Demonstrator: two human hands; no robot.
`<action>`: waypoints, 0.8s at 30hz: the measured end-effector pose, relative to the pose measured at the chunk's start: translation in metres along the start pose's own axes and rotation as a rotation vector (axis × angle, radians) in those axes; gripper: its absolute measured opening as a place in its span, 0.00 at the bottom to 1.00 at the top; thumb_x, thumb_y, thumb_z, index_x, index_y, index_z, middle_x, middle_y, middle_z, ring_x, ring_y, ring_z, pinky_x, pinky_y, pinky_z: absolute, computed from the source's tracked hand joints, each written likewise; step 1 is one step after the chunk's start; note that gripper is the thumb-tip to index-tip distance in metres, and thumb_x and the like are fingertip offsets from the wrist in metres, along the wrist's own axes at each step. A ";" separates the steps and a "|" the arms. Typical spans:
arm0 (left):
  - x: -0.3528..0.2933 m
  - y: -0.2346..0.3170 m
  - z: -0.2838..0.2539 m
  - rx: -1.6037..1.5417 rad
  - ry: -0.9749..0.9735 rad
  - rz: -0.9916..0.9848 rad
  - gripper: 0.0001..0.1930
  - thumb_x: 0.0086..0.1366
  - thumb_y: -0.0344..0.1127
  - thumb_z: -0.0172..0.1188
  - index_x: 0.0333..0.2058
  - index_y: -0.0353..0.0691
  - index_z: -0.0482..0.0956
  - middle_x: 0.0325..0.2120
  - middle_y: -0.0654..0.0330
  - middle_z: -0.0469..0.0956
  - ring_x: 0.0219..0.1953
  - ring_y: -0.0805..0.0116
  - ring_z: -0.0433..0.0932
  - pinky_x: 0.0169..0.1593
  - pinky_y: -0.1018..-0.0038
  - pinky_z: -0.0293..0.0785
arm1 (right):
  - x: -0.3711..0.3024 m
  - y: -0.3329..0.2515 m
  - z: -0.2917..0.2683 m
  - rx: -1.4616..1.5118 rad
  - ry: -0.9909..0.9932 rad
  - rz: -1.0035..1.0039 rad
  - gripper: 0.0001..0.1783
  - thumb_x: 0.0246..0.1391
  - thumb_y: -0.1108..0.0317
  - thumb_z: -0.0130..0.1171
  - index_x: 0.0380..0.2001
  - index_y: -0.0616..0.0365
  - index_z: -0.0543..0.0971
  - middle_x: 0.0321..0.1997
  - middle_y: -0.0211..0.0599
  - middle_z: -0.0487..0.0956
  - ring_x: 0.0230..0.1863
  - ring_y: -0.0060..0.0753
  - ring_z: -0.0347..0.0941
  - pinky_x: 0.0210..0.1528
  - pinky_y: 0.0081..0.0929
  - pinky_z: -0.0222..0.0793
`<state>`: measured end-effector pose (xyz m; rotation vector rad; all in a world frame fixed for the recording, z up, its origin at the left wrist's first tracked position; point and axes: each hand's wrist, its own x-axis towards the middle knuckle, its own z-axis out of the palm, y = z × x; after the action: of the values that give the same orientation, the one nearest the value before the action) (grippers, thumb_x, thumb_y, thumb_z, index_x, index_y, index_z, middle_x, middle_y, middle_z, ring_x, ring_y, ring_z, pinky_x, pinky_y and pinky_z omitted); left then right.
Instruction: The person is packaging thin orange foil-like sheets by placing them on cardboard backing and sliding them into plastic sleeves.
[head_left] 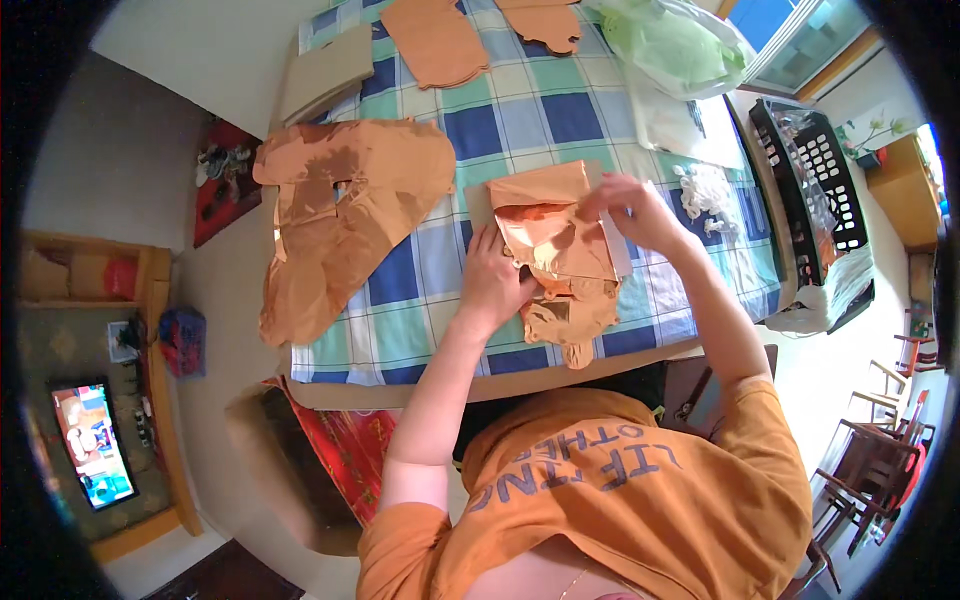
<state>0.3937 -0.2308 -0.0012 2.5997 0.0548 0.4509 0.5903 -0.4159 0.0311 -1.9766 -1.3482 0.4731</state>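
Note:
A shiny rose-gold foil sheet (560, 250), which looks like a flat, uninflated foil balloon, lies creased and partly folded over a piece of grey-brown cardboard (480, 205) in front of me. Its lobed lower end (572, 325) spreads toward the table's near edge. My left hand (492, 280) grips the left side of the foil and cardboard, fingers along the edge and thumb toward the foil. At the upper right of the foil, my right hand (632, 208) has its fingers bent and closed on the edge; the exact fingertip contact is partly hidden.
A larger rose-gold foil piece (350, 205) lies to the left. Folded foil pieces (435, 45) and a cardboard stack (325, 75) sit farther back. A pale green plastic bag (680, 45), white ribbon-like bits (705, 195) and a black crate (825, 180) are on the right.

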 end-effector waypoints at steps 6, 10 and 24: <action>0.004 0.000 0.005 0.020 0.069 0.048 0.27 0.49 0.42 0.66 0.49 0.39 0.74 0.48 0.48 0.72 0.55 0.47 0.67 0.62 0.54 0.58 | 0.067 0.005 0.039 -0.213 0.229 -0.099 0.18 0.59 0.67 0.51 0.53 0.53 0.75 0.63 0.40 0.69 0.62 0.46 0.65 0.67 0.44 0.54; 0.002 -0.002 0.004 0.014 0.080 0.060 0.26 0.49 0.40 0.66 0.47 0.38 0.74 0.47 0.49 0.73 0.53 0.47 0.68 0.61 0.54 0.60 | 0.042 -0.007 0.058 -0.484 0.169 -0.112 0.24 0.62 0.57 0.48 0.59 0.51 0.70 0.67 0.39 0.65 0.69 0.44 0.56 0.70 0.46 0.45; 0.007 -0.034 -0.007 0.111 0.158 -0.164 0.18 0.59 0.28 0.53 0.49 0.31 0.73 0.53 0.43 0.71 0.59 0.45 0.66 0.61 0.55 0.63 | 0.016 -0.018 0.062 -0.471 0.216 -0.157 0.23 0.61 0.59 0.49 0.59 0.50 0.70 0.66 0.39 0.65 0.69 0.45 0.56 0.70 0.48 0.46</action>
<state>0.3991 -0.1965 -0.0096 2.6350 0.3538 0.6077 0.5458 -0.3762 0.0018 -2.1873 -1.5584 -0.1474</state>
